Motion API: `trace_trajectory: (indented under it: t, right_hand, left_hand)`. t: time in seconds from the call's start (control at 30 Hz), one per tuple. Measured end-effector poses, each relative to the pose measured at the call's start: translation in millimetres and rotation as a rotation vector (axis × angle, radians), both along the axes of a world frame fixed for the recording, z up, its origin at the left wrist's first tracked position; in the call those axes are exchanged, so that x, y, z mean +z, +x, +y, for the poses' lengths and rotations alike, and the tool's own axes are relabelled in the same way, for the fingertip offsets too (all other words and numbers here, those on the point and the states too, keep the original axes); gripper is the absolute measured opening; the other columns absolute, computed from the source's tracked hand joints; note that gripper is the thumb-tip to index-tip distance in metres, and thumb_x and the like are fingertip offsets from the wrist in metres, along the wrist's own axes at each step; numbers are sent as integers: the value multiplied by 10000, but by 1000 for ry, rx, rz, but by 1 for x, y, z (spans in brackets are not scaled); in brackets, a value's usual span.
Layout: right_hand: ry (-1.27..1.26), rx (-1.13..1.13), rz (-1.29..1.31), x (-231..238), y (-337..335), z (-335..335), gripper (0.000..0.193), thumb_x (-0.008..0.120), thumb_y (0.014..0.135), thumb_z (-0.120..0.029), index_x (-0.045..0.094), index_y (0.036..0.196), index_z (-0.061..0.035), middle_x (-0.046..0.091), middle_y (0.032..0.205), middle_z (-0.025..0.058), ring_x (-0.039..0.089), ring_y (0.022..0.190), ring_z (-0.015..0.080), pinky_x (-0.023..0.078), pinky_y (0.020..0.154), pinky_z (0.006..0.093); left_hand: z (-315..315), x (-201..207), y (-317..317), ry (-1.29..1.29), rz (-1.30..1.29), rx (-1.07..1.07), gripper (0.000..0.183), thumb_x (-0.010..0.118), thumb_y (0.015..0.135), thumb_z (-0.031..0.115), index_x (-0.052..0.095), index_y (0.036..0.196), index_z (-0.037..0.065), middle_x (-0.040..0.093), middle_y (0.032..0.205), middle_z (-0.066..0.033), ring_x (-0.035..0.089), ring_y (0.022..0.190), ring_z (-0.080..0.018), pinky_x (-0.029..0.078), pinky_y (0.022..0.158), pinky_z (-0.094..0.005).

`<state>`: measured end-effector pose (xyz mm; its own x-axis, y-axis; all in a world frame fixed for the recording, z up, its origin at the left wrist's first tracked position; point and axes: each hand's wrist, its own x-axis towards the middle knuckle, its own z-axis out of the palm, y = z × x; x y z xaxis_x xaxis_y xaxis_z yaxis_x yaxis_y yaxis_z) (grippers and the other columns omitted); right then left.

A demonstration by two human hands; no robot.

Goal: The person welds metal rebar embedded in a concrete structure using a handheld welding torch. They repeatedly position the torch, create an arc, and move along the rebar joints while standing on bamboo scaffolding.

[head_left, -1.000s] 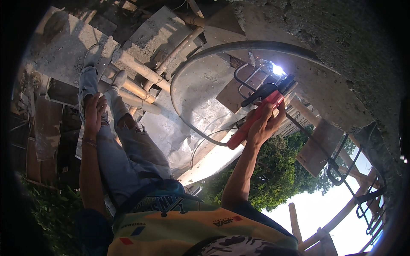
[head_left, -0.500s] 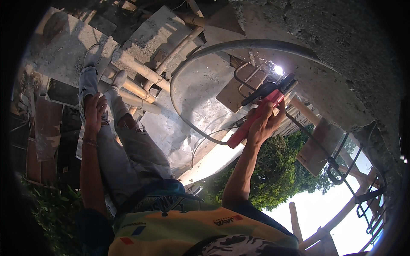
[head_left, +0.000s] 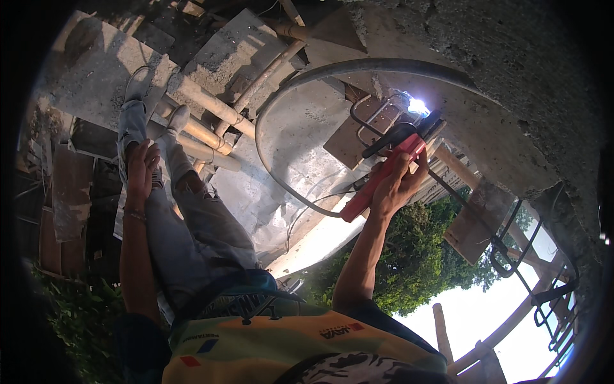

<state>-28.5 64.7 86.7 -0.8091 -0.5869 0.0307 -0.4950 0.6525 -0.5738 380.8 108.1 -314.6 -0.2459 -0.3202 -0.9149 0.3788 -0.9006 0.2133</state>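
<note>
My right hand (head_left: 395,187) is wrapped round the red handle of a welding electrode holder (head_left: 366,197), with its black lever and jaw toward the far end. A bright white-blue arc (head_left: 417,107) glows just past that jaw, close to a bent steel bar (head_left: 359,110). The glare hides the electrode tip and the joint. From the rear of the handle, a thick black cable (head_left: 257,131) sweeps round in a wide loop toward the concrete. My left hand (head_left: 142,168) lies against my lower leg, fingers stretched out, holding no tool.
Rough concrete (head_left: 531,83) rises at the upper right. Bamboo poles (head_left: 214,105) and dusty boards (head_left: 109,77) lie under my feet. Bent steel bars (head_left: 502,256) jut out at the right, near a brown board (head_left: 480,221). Green trees (head_left: 403,262) show below.
The arc's glow has spread slightly and turned bluer, shifting a little. My hands and the electrode holder look almost still.
</note>
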Motion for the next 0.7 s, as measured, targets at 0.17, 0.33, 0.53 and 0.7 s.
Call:
trace_trajectory:
  t: [0.17, 0.33, 0.53, 0.7]
  right_hand:
    - [-6, -3, -8, 0, -1, 1, 615, 587, 1004, -424, 356, 1447, -67, 679, 914, 141, 593, 657, 113, 452, 541, 241]
    - [-25, 1, -22, 0, 1, -1, 617, 589, 1004, -416, 353, 1449, -60, 679, 905, 144, 592, 637, 115, 451, 514, 242]
    - [-1, 11, 60, -3, 21, 0, 644, 605, 997, -407, 343, 1453, -35, 671, 943, 181, 588, 606, 121, 457, 495, 245]
    - [-31, 14, 50, -9, 26, 1, 649, 591, 1005, -403, 328, 1459, -20, 668, 1002, 185, 597, 644, 124, 462, 514, 244]
  left_hand:
    - [0, 1, 0, 3, 7, 0, 437, 557, 1028, 280, 504, 1380, 26, 572, 1344, -147, 575, 1228, -224, 461, 1045, -374]
    - [0, 0, 0, 7, 13, 0, 444, 549, 1031, 286, 499, 1387, 26, 557, 1357, -146, 565, 1244, -228, 452, 1059, -382]
    - [6, -7, 2, -21, 17, -3, 434, 540, 1034, 283, 507, 1386, 32, 557, 1359, -138, 568, 1250, -236, 457, 1057, -386]
    - [11, -15, 5, -14, 23, 13, 417, 524, 1040, 271, 514, 1386, 37, 557, 1365, -131, 574, 1248, -235, 464, 1049, -383]
